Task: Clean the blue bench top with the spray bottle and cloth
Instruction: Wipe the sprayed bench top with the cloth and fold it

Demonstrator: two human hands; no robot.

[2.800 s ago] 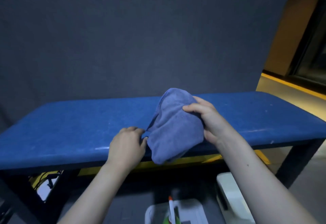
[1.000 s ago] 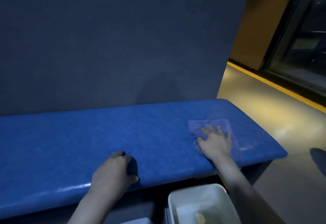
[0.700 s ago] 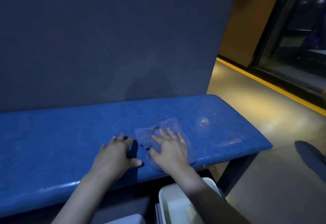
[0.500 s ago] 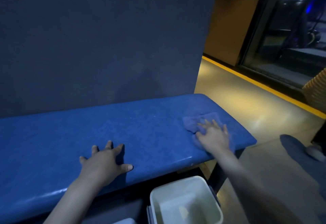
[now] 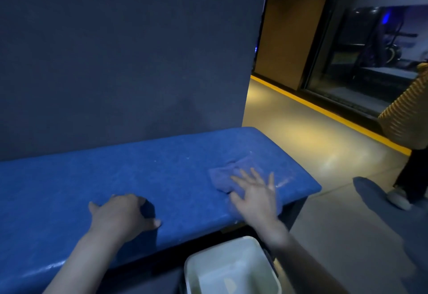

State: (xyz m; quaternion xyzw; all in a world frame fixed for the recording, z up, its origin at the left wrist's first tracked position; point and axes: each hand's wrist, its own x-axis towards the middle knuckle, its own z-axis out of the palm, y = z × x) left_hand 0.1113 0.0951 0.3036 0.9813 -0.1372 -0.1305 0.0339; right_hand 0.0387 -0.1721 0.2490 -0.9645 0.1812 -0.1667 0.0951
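The right hand (image 5: 254, 197) presses flat, fingers spread, on the cloth (image 5: 228, 175) (soft, limp, best bunched mid-fold) while the left hand (image 5: 120, 216) braces, fingers bent, empty, on the surface (image 5: 69, 189).

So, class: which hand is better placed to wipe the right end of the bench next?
Right hand: it lies flat on the cloth there. Left hand rests bare mid-bench.

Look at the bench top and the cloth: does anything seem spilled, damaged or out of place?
Nothing is damaged. Pale specks and a wet-looking streak mark the blue bench top near the cloth, which lies bunched under the flat right hand.
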